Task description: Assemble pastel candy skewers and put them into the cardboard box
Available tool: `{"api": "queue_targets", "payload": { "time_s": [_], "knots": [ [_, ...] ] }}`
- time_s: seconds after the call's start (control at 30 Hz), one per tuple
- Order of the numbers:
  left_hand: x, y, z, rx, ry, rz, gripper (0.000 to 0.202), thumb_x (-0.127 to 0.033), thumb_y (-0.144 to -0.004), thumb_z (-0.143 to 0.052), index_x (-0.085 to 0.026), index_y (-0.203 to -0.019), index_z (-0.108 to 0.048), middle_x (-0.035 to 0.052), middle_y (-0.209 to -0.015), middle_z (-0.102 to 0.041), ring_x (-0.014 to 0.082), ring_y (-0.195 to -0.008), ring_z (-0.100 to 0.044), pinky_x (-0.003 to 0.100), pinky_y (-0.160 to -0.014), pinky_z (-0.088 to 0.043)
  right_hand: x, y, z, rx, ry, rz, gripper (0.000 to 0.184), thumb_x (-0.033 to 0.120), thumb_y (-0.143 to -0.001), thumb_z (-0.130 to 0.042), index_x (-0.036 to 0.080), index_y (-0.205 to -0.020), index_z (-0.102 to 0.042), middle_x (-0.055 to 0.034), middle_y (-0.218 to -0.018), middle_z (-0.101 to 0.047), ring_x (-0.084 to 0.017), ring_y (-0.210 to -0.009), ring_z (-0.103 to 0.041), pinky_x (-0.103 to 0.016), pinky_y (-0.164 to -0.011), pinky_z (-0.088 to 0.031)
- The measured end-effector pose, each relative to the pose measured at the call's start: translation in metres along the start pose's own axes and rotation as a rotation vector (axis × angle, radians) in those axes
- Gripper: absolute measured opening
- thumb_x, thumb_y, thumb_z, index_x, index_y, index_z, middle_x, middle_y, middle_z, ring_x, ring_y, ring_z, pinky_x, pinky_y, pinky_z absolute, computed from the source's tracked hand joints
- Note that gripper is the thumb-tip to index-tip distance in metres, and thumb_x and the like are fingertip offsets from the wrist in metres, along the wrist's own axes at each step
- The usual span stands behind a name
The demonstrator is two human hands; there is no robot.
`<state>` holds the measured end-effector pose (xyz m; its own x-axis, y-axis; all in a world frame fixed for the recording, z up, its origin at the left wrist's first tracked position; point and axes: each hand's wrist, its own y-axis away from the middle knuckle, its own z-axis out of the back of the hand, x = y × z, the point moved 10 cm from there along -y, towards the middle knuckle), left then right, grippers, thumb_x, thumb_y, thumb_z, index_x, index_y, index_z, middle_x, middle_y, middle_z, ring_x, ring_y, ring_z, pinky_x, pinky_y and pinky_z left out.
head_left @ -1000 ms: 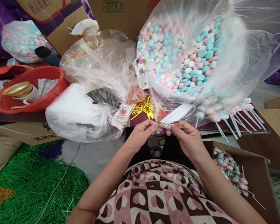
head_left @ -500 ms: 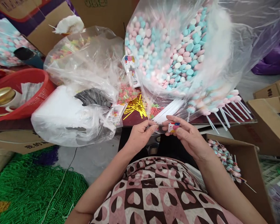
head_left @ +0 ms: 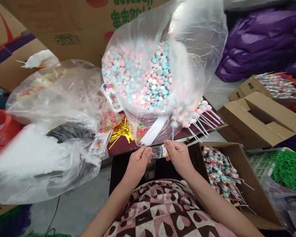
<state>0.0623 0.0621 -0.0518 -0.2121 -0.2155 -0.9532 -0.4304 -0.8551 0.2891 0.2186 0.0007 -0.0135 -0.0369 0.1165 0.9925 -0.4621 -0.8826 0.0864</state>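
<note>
A small clear plastic bag (head_left: 158, 152) with a colourful printed end is stretched between my two hands, just off the table's front edge. My left hand (head_left: 138, 163) pinches its left end between thumb and fingers. At the other end, my right hand (head_left: 180, 158) grips the printed part. White paper sticks (head_left: 155, 131) lie just beyond the hands, beside red and green ring candies (head_left: 142, 132). Gold twist ties (head_left: 122, 131) are spread to the left, near a stack of printed bags (head_left: 100, 144). Marshmallow sticks (head_left: 201, 115) rest at the table's right end.
A big clear bag of pink, blue and white marshmallows (head_left: 138, 85) stands behind. To my right, an open carton (head_left: 258, 197) contains wrapped candy sticks (head_left: 223, 176); another carton (head_left: 263, 115) sits farther back. A white plastic bag (head_left: 39, 168) overhangs the table at left.
The view has swung to the right. My right hand has turned and closed from a looser, spread hold to a grip on the bag's printed end. The bag is now stretched flat.
</note>
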Motion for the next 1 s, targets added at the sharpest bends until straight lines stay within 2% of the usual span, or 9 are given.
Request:
{"api": "queue_targets", "payload": {
  "time_s": [0.1, 0.17, 0.3, 0.43, 0.57, 0.67, 0.8, 0.87, 1.0],
  "knots": [
    [-0.010, -0.005, -0.001, 0.007, -0.004, -0.041, 0.045, -0.060, -0.081, -0.059, -0.018, -0.064, -0.054, -0.0029, -0.055, -0.049, 0.0088, -0.050, -0.039, 0.022, -0.049, -0.029, -0.002, -0.004, -0.003, 0.113, -0.169, -0.058, 0.034, 0.054, -0.077, -0.068, 0.020, -0.074, -0.064, 0.0013, -0.064, -0.060, -0.013, -0.059, -0.053, -0.026, -0.058, -0.046],
    [-0.017, -0.007, -0.006, 0.051, 0.030, -0.038, 0.042, -0.057, -0.081, -0.061, -0.018, -0.068, -0.056, -0.0037, -0.055, -0.050, 0.0079, -0.048, -0.038, 0.021, -0.048, -0.028, -0.004, -0.005, 0.005, 0.087, -0.237, -0.077, 0.032, 0.048, -0.070, -0.076, 0.021, -0.084, -0.066, 0.0018, -0.070, -0.063, -0.013, -0.061, -0.055, -0.026, -0.060, -0.047],
    [-0.022, -0.007, -0.030, 0.211, 0.150, 0.010, 0.035, -0.053, -0.080, -0.066, -0.018, -0.079, -0.060, -0.0053, -0.052, -0.051, 0.0064, -0.045, -0.035, 0.021, -0.049, -0.028, -0.006, -0.005, 0.033, -0.068, -0.164, -0.070, 0.033, 0.050, -0.076, -0.071, 0.020, -0.065, -0.060, 0.0041, -0.051, -0.053, -0.010, -0.047, -0.044, -0.024, -0.049, -0.037],
    [-0.022, -0.014, -0.037, 0.137, 0.255, 0.028, 0.045, -0.060, -0.077, -0.067, -0.018, -0.065, -0.054, -0.0080, -0.043, -0.041, 0.0049, -0.040, -0.031, 0.022, -0.050, -0.034, 0.018, -0.006, 0.044, -0.048, 0.074, 0.090, 0.053, 0.054, -0.087, -0.056, 0.021, -0.046, -0.046, 0.0028, -0.042, -0.045, -0.010, -0.045, -0.039, -0.026, -0.049, -0.033],
    [-0.022, -0.021, -0.041, 0.075, 0.311, 0.041, 0.048, -0.065, -0.074, -0.067, -0.019, -0.066, -0.055, -0.0119, -0.037, -0.027, 0.0052, -0.035, -0.026, 0.024, -0.051, -0.041, 0.033, -0.011, 0.049, -0.036, 0.138, 0.160, 0.051, 0.055, -0.089, -0.053, 0.022, -0.051, -0.049, 0.0026, -0.047, -0.048, -0.011, -0.048, -0.041, -0.026, -0.050, -0.033],
    [-0.023, -0.022, -0.050, 0.157, 0.296, 0.051, 0.041, -0.059, -0.073, -0.071, -0.019, -0.077, -0.062, -0.0120, -0.039, -0.031, 0.0047, -0.036, -0.026, 0.023, -0.050, -0.040, 0.039, -0.011, 0.057, -0.125, 0.196, 0.217, 0.051, 0.054, -0.089, -0.054, 0.022, -0.050, -0.044, 0.0042, -0.047, -0.041, -0.010, -0.047, -0.036, -0.026, -0.049, -0.029],
    [-0.023, -0.023, -0.047, 0.135, 0.292, 0.047, 0.041, -0.056, -0.073, -0.073, -0.018, -0.066, -0.059, -0.0096, -0.039, -0.035, 0.0042, -0.037, -0.027, 0.022, -0.047, -0.035, 0.042, -0.013, 0.064, -0.109, 0.262, 0.234, 0.058, 0.053, -0.089, -0.052, 0.021, -0.044, -0.035, 0.0042, -0.042, -0.035, -0.009, -0.044, -0.032, -0.026, -0.047, -0.026],
    [-0.025, -0.025, -0.041, 0.065, 0.331, 0.039, 0.045, -0.060, -0.072, -0.071, -0.018, -0.063, -0.056, -0.0107, -0.037, -0.033, 0.0034, -0.034, -0.024, 0.024, -0.049, -0.039, 0.043, -0.023, 0.083, -0.108, 0.267, 0.199, 0.052, 0.054, -0.090, -0.051, 0.021, -0.049, -0.050, 0.0030, -0.044, -0.045, -0.011, -0.046, -0.041, -0.025, -0.048, -0.032],
    [-0.031, -0.025, -0.037, 0.027, 0.387, 0.018, 0.050, -0.063, -0.070, -0.072, -0.018, -0.061, -0.052, -0.0120, -0.037, -0.029, 0.0031, -0.034, -0.025, 0.025, -0.053, -0.043, 0.057, -0.056, 0.171, -0.455, 0.573, 0.196, 0.041, 0.050, -0.091, -0.049, 0.019, -0.075, -0.070, -0.0027, -0.070, -0.067, -0.017, -0.068, -0.059, -0.027, -0.063, -0.042]
  ]
}}
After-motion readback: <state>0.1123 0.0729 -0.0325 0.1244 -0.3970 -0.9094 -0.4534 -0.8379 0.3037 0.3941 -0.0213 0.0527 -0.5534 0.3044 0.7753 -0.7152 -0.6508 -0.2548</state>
